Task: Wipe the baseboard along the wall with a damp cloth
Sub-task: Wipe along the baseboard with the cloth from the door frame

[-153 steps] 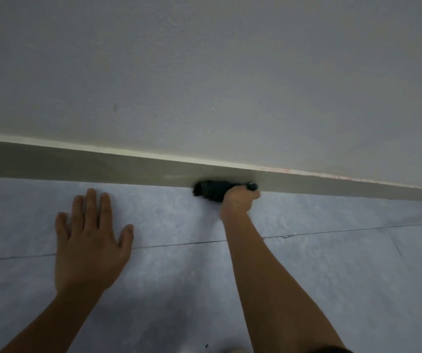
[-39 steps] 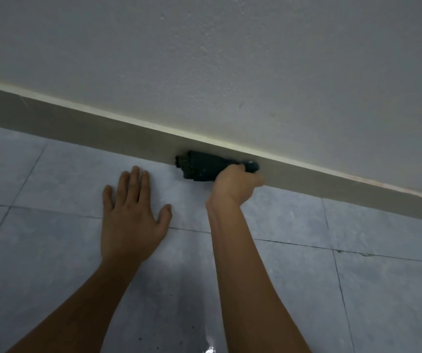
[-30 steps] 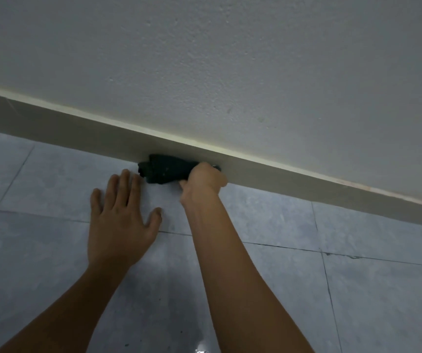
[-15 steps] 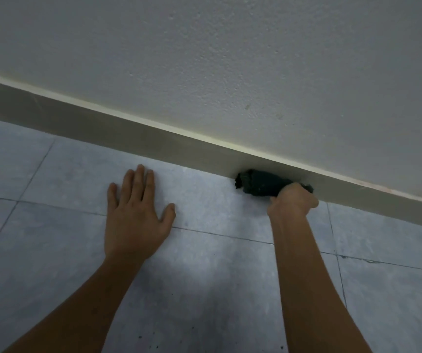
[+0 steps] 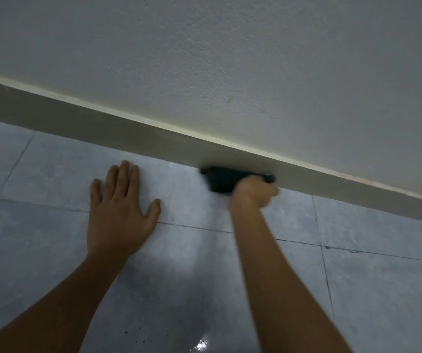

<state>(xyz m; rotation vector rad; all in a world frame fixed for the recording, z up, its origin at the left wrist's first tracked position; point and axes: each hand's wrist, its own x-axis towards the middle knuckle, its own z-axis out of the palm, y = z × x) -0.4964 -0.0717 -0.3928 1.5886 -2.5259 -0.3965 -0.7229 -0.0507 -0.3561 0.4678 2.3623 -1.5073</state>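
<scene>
A grey-brown baseboard (image 5: pixel 128 135) runs along the foot of the wall, slanting down from upper left to right. A bunched dark green cloth (image 5: pixel 221 179) is pressed against it near the middle. My right hand (image 5: pixel 251 194) is closed around the cloth's right part and looks blurred from motion. My left hand (image 5: pixel 120 212) lies flat on the tile floor to the left of the cloth, fingers spread and pointing at the baseboard, holding nothing.
A pale textured wall (image 5: pixel 230 59) fills the upper half. Grey floor tiles (image 5: pixel 383 289) with dark grout lines cover the lower half. A small shiny wet spot (image 5: pixel 201 345) sits at the bottom edge.
My right hand has slid the cloth back and forth along the baseboard: left a second ago, right half a second ago, now a little left again. The left hand stays planted.
</scene>
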